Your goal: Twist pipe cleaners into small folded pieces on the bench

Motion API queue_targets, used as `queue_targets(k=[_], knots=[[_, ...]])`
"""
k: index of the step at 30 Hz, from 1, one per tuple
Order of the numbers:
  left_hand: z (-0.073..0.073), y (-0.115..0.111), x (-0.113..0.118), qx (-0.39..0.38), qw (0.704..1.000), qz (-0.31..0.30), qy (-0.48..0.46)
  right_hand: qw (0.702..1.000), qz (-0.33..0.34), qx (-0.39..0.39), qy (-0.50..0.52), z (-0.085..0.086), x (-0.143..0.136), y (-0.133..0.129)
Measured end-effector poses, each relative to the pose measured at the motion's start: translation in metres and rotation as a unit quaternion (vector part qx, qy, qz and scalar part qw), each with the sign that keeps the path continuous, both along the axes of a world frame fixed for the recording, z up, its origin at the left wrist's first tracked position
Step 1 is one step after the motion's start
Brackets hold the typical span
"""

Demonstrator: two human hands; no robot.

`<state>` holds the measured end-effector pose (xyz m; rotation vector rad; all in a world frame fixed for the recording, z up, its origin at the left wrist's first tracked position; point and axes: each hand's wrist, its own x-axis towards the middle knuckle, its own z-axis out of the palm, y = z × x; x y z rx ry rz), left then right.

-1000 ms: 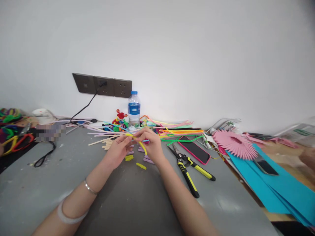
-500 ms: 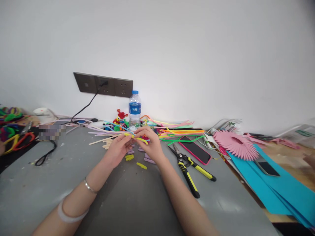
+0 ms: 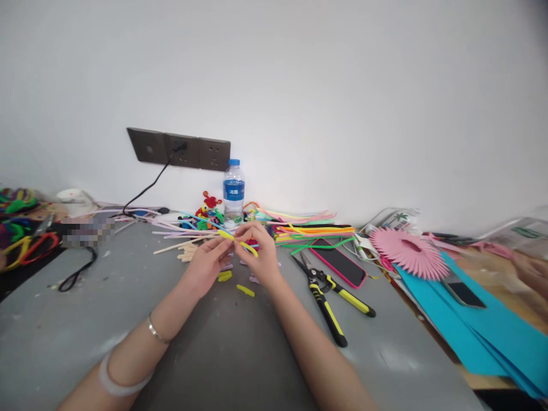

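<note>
My left hand (image 3: 206,265) and my right hand (image 3: 263,257) meet above the middle of the grey table (image 3: 205,348). Both are closed in a pinch on a yellow pipe cleaner (image 3: 250,249). Its right end curves out below my right fingers, and its left end shows above my left fingertips. The middle is hidden by fingers. On the table below lie short folded yellow pipe cleaner pieces (image 3: 245,290) and several purple pieces (image 3: 255,279), partly covered by my hands.
Pliers-like cutters (image 3: 319,279) with yellow-black handles and a pink-cased phone (image 3: 340,264) lie right. Behind my hands stand a water bottle (image 3: 233,191) and bundles of coloured pipe cleaners (image 3: 317,231). Blue card (image 3: 462,328) is far right, below another person's hand (image 3: 533,271). Scissors (image 3: 40,248) sit far left.
The right end of the yellow pipe cleaner now curves more and hangs slightly lower. My hands stay nearly in place, still pinching. Another person's hand reaches further in at the far right.
</note>
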<state>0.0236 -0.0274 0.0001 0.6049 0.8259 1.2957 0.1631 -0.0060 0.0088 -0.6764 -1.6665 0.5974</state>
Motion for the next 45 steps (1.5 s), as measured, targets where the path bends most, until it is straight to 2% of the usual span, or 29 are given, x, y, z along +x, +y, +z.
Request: queue_targets(k=[4, 9, 13, 16, 20, 26, 30, 34, 37, 45], knots=[[-0.001, -0.003, 0.007, -0.018, 0.999, -0.002, -0.044, 1.0, 0.001, -0.002, 0.018, -0.004, -0.004, -0.001], [-0.001, 0.001, 0.003, -0.011, 0.999, 0.035, -0.013, 0.999, 0.01, 0.009, -0.052, -0.002, 0.004, 0.005], [-0.004, 0.004, -0.002, 0.02, 0.995, 0.044, 0.087, 0.992, 0.067, -0.002, -0.109, 0.006, 0.02, 0.01], [-0.006, 0.004, -0.004, 0.077, 0.978, 0.037, 0.192, 0.986, 0.093, -0.051, -0.131, 0.013, 0.032, 0.01], [-0.005, 0.002, -0.007, 0.141, 0.947, -0.021, 0.289, 0.975, 0.128, -0.103, -0.148, 0.019, 0.042, 0.009], [0.001, -0.001, -0.008, 0.165, 0.913, -0.145, 0.345, 0.957, 0.193, -0.14, -0.165, 0.025, 0.049, 0.008], [0.001, -0.002, -0.009, 0.178, 0.879, -0.207, 0.391, 0.938, 0.262, -0.152, -0.17, 0.022, 0.051, 0.009], [-0.001, -0.004, -0.008, 0.206, 0.848, -0.247, 0.421, 0.915, 0.292, -0.243, -0.138, 0.014, 0.051, 0.012], [-0.001, -0.005, -0.005, 0.207, 0.847, -0.23, 0.432, 0.907, 0.285, -0.288, -0.112, 0.008, 0.049, 0.014], [-0.002, -0.006, 0.001, 0.216, 0.867, -0.119, 0.433, 0.944, 0.181, -0.271, -0.051, 0.006, 0.04, 0.017]])
